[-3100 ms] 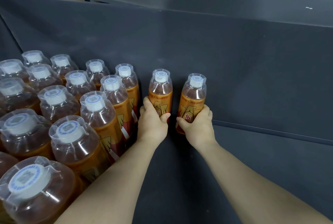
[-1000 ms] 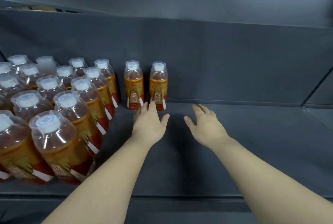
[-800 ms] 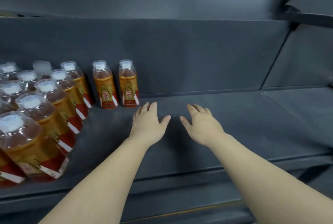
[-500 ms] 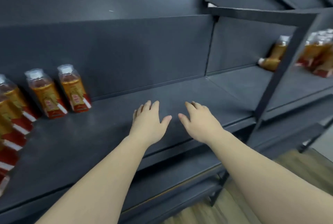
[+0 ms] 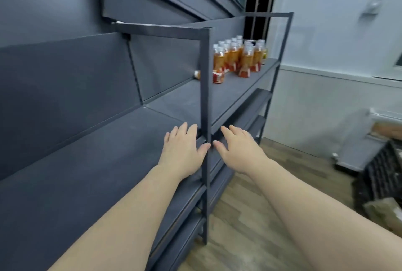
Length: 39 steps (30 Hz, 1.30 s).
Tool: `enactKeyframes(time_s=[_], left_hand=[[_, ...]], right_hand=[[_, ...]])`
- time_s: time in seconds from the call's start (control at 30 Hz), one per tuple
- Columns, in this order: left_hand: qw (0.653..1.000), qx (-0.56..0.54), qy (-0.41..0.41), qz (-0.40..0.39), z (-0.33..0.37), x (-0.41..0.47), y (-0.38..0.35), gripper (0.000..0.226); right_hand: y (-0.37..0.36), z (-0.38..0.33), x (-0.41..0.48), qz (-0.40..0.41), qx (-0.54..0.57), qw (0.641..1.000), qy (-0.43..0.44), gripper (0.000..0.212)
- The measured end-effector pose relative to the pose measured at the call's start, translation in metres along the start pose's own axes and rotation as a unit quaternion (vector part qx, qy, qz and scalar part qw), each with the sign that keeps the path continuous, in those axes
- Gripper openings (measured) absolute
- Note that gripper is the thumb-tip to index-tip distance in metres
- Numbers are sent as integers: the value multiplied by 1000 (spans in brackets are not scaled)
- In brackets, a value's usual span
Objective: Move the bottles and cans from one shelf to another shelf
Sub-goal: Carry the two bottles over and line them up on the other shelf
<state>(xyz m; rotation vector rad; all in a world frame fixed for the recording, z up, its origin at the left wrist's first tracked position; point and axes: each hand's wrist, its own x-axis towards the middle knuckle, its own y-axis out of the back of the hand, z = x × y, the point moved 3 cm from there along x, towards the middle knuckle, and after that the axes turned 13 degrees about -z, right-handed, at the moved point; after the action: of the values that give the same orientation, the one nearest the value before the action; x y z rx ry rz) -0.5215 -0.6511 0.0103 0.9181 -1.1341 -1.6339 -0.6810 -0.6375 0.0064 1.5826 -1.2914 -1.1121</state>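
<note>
1. Left hand (image 5: 182, 146) released, palm down, fingers spread, empty, over the front edge of the near shelf (image 5: 87, 172).
2. Right hand (image 5: 237, 148) released and empty, fingers loosely spread, just right of the dark upright post (image 5: 205, 96), above the wooden floor (image 5: 239, 227).
3. Orange bottles (image 5: 239, 57) clustered upright at the far end of the next shelf (image 5: 239, 90), well apart from both hands; tipped bottle (image 5: 218, 77) on its side behind the post.

Left hand (image 5: 182, 151): empty, fingers spread over the near shelf (image 5: 87, 172)
Right hand (image 5: 237, 151): empty, fingers spread
Bottles (image 5: 239, 57): clustered upright on the far shelf (image 5: 239, 87)
Post (image 5: 205, 118): between both hands
</note>
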Motion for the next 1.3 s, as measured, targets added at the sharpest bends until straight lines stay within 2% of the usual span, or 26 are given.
enactKeyframes(time_s=[0.13, 0.37, 0.63, 1.0, 1.3], left_hand=[[998, 6, -56, -23, 22, 22, -14, 66], [991, 15, -119, -55, 53, 48, -40, 62], [986, 29, -138, -88, 92, 79, -68, 59], [992, 36, -109, -49, 172, 173, -70, 63], [994, 35, -80, -63, 217, 237, -79, 61]], right_hand=[[6, 27, -12, 3, 15, 998, -66, 59], [1, 61, -25, 10, 20, 992, -126, 60], [0, 124, -14, -1, 42, 984, -172, 66], [50, 232, 44, 13, 33, 989, -142, 65], [74, 304, 94, -1, 23, 991, -130, 65]])
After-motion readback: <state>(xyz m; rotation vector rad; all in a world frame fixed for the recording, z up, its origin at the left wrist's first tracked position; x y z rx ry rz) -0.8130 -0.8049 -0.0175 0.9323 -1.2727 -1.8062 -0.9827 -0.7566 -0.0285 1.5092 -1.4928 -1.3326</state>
